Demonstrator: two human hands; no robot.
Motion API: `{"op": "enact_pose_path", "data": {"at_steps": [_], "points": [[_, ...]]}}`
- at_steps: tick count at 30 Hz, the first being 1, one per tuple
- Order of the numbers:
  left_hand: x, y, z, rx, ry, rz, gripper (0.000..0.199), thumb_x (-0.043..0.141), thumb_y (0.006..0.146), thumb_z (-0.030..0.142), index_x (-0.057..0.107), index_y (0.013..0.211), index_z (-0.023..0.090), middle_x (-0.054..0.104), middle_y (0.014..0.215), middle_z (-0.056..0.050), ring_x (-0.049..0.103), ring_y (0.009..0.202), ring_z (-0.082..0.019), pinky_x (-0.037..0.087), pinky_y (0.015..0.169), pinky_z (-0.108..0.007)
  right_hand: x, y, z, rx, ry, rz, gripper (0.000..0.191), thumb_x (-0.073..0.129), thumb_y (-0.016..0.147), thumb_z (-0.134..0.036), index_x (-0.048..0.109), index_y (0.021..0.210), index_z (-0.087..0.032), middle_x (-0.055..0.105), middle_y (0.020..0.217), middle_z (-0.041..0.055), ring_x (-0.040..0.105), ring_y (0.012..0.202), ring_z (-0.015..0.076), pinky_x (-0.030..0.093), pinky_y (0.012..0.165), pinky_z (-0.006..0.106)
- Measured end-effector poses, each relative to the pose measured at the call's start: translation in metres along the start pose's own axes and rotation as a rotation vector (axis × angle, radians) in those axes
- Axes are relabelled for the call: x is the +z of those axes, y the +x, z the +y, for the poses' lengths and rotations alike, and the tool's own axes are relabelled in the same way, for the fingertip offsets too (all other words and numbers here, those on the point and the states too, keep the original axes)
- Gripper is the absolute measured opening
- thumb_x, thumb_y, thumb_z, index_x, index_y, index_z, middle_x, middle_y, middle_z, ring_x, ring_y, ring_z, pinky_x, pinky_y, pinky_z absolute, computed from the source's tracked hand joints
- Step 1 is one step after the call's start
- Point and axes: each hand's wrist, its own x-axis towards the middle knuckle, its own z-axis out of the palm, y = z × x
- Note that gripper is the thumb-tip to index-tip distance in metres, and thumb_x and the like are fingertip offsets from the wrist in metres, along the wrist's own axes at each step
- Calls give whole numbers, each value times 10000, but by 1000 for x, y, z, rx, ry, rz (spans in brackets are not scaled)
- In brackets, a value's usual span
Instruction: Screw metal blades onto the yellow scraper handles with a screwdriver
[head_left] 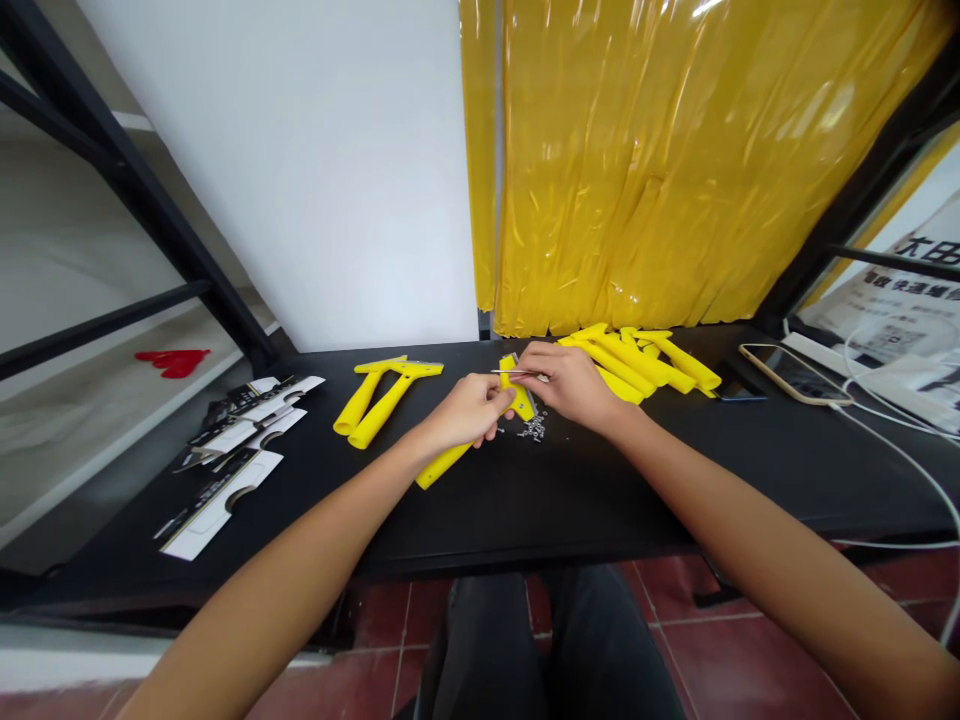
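**Two-handed work on a yellow scraper (442, 466) at a black bench (525, 510)**

Left hand (465, 410): closed around the yellow scraper, fingers wrapped on the handle. Handle runs toward the near left and its far end reaches up between the hands, near bench centre.

Right hand (570, 385): thumb and fingers pinched closed on a thin metal shaft (514, 372), which points left across the scraper's head. Tip sits at or just over the head; contact cannot be told at this resolution. Shaft's grip end is hidden in the fingers.

Just beyond the left hand's fingertips and below the right hand lies a small heap of metal screws (534, 428), loose on the bench top, a few scattered.

Left of the hands: two more yellow-handled scrapers (375, 403) lying side by side, metal-edged heads to the far side. Further left: a row of black-and-white card packaging (232, 462), overlapping.

Right of the hands, far edge: a pile of yellow handles (637, 362). Further right: a dark phone (739, 385), a gold-framed phone (795, 375) and a white cable (900, 470).

Behind the bench hangs a yellow plastic sheet (675, 170).
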Motion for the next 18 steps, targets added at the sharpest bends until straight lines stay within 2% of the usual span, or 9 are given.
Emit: {"op": "enact_pose_path", "data": {"at_steps": [4, 9, 12, 16, 18], "points": [[0, -2, 2, 7, 13, 14, 254, 484, 994, 358, 608, 856, 185, 686, 755, -64, 563, 420, -99, 376, 351, -209, -2, 0, -1, -10, -7, 1, 187, 549, 974, -233, 700, 871, -194, 689, 930, 57, 629, 847, 172, 441, 725, 294], [0, -2, 3, 14, 25, 24, 243, 489, 995, 361, 619, 902, 178, 711, 871, -87, 559, 421, -86, 384, 351, -209, 3, 2, -4, 93, 102, 50, 111, 630, 912, -232, 668, 818, -187, 650, 824, 27, 582, 740, 151, 418, 674, 292], [-2, -2, 4, 21, 51, 29, 270, 495, 993, 392, 598, 859, 181, 711, 854, -85, 566, 426, -93, 391, 354, -216, 9, 5, -2, 275, 317, 66, 112, 695, 848, -270, 638, 798, -187, 624, 774, 9, 560, 706, 145, 435, 677, 297], [-7, -6, 12, 35, 73, 4, 288, 488, 996, 414, 597, 853, 189, 682, 717, -48, 536, 398, -94, 386, 361, -219, 9, 8, 1, 554, 662, 130, 349, 851, 667, -331, 615, 884, -193, 581, 782, -19, 533, 709, 131, 444, 652, 279], [-10, -7, 16, 39, 27, -34, 259, 491, 993, 387, 587, 853, 191, 705, 768, -60, 544, 419, -87, 385, 369, -213, 4, 8, 0, 629, 752, 73, 385, 874, 641, -353, 637, 898, -192, 575, 756, -27, 479, 634, 105, 383, 564, 258]]}}
